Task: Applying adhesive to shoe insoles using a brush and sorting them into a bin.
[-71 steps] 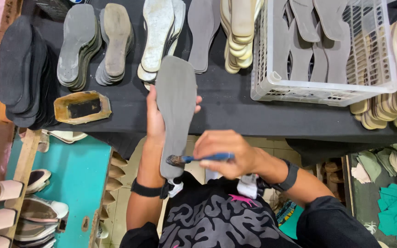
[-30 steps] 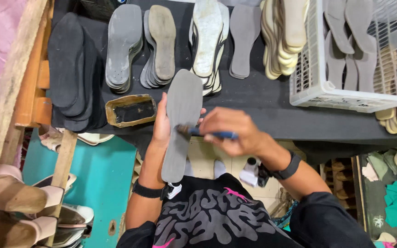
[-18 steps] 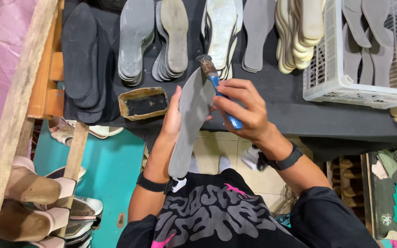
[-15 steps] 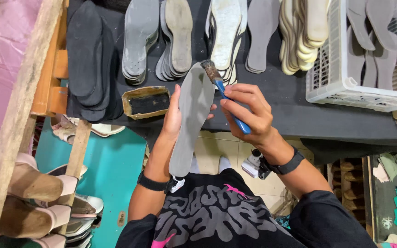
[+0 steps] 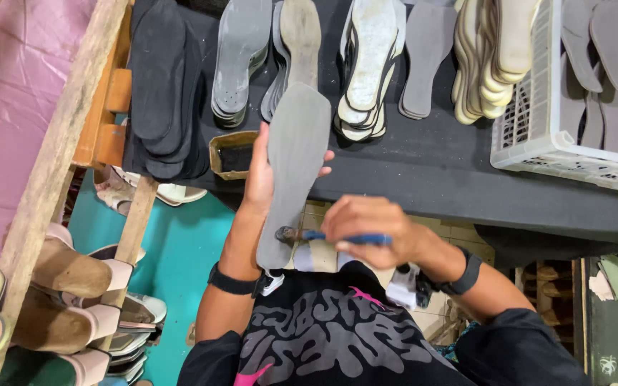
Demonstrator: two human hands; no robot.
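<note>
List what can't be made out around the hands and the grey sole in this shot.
Head view only:
- Left hand: palm hidden behind the flat grey foam sole.
- Blue-handled brush: handle mostly covered by the right hand; bristles too small.
- White plastic basket: cut off by the right edge.

No packages, labels, signs or screens in view, only loose goods on the bench, nothing boxed, wrapped, tagged or lit up anywhere across the frame
</note>
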